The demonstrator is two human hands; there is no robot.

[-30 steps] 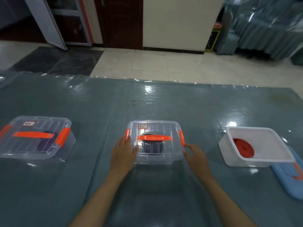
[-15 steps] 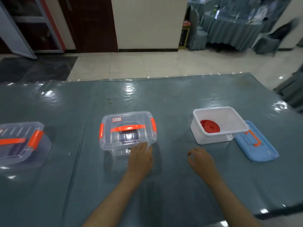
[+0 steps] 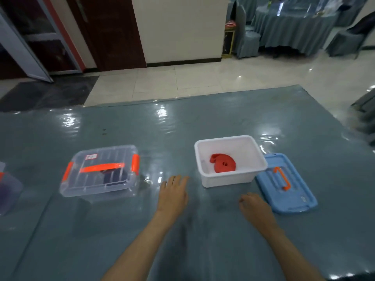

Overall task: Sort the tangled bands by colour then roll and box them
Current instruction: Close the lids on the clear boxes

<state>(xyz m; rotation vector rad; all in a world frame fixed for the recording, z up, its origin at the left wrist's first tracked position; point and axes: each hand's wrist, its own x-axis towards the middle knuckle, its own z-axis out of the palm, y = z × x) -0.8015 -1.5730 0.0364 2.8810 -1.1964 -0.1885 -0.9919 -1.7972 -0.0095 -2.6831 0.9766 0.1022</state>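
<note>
From the head camera, the worktop is stretching wide under a glossy grey-blue cover, its far edge running across the middle of the view and its right edge slanting down toward the tiled floor; a broad bare strip is lying open along the far side, and another is lying in front of the boxes, where the forearms are reaching in. Beyond the worktop, a dark red door and a draped table with covered chairs are standing well apart from it. On the worktop, a clear lidded box with orange latches and an orange handle is sitting left of centre, something dark showing through its wall. A second clear box is poking in at the left edge, mostly cut off. Right of centre, an open white box is holding a rolled red band on its floor. Just beside it on the right, a blue lid with an orange handle is lying flat. The left hand is hovering or resting palm down between the clear box and the white box, fingers loosely spread and holding nothing. The right hand is sitting just in front of the white box and next to the blue lid, fingers curled loosely under, empty, and I cannot tell whether it is touching the lid.
</note>
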